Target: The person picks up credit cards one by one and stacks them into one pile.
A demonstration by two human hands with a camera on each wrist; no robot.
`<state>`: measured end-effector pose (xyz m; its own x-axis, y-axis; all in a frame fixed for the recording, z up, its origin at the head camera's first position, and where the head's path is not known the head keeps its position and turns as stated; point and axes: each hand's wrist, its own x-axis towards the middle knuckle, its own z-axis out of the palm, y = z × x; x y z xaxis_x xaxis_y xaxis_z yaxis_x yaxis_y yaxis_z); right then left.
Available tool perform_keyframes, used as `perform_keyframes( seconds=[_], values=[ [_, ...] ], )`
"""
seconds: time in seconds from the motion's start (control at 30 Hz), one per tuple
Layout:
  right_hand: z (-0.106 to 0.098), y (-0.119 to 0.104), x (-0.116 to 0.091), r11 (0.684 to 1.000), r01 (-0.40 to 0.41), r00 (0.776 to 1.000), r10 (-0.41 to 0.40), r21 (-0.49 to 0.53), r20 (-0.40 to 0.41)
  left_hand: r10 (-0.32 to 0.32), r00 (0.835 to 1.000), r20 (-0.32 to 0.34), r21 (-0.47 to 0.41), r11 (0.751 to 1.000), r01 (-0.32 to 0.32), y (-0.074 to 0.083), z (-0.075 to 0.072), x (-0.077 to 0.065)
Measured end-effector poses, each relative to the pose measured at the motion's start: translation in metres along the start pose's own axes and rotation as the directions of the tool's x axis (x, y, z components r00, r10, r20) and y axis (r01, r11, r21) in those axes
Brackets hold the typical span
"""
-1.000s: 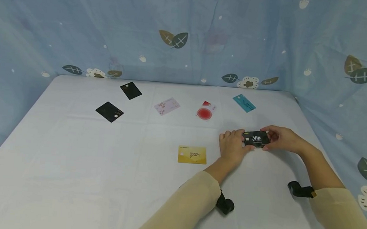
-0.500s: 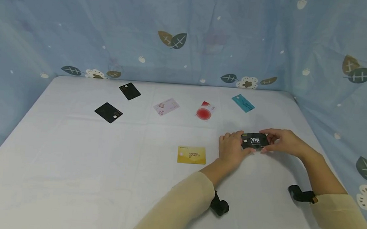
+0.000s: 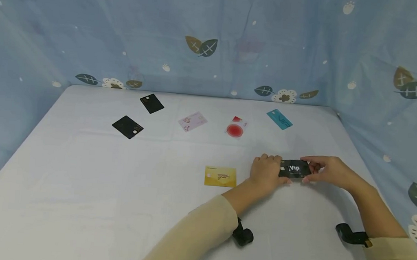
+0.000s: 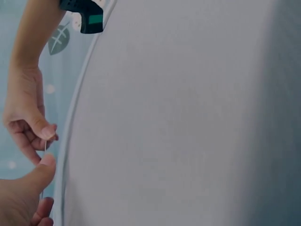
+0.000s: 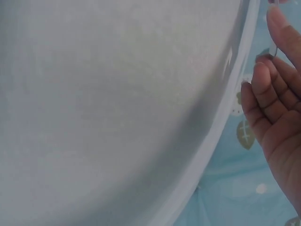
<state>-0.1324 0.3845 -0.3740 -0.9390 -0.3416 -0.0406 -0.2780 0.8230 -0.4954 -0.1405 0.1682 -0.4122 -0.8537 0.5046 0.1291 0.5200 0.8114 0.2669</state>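
Note:
Both hands hold a black card (image 3: 295,168) printed "Vip" over the right part of the table, its printed face toward the head camera. The left hand (image 3: 266,171) grips its left end, thumb along the lower edge and fingers behind. At the other end, the right hand (image 3: 330,171) pinches the card between thumb and fingertips. Seen edge-on in the left wrist view, the card (image 4: 45,147) is a thin line between the two hands. A gold card (image 3: 220,176) lies flat just left of the left hand.
Farther back on the white table (image 3: 114,204) lie a teal VIP card (image 3: 279,119), a card with red circles (image 3: 235,130), a pale pink card (image 3: 192,122) and two black cards, one behind (image 3: 151,103) and one nearer (image 3: 128,127). A blue patterned curtain (image 3: 217,20) surrounds the table.
Both hands and the black Vip card have moved slightly toward the person and a little to the right. The other cards lie as before; the head view has shifted slightly.

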Motion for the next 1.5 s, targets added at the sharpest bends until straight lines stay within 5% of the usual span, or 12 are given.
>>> perform_keyframes(
  seconds=[0.4, 0.77, 1.1, 1.5],
  values=[
    [0.000, -0.023, -0.005, 0.999, 0.022, 1.000, -0.022, -0.034, -0.016, 0.063, 0.998, 0.016, -0.105, 0.993, -0.061, -0.011, -0.021, -0.007],
    [-0.002, -0.048, -0.008, 0.982, 0.159, 0.975, -0.173, -0.106, -0.137, 0.092, 0.996, 0.017, -0.210, 0.974, -0.087, -0.023, -0.053, -0.017],
    [-0.001, -0.066, -0.009, 0.971, 0.219, 0.955, -0.234, -0.097, -0.183, 0.112, 0.993, 0.047, -0.370, 0.925, -0.087, -0.038, -0.081, -0.026],
    [0.002, -0.092, -0.007, 0.957, 0.263, 0.934, -0.284, -0.119, -0.218, 0.156, 0.985, 0.071, -0.270, 0.954, -0.132, -0.050, -0.103, -0.041]
  ],
)
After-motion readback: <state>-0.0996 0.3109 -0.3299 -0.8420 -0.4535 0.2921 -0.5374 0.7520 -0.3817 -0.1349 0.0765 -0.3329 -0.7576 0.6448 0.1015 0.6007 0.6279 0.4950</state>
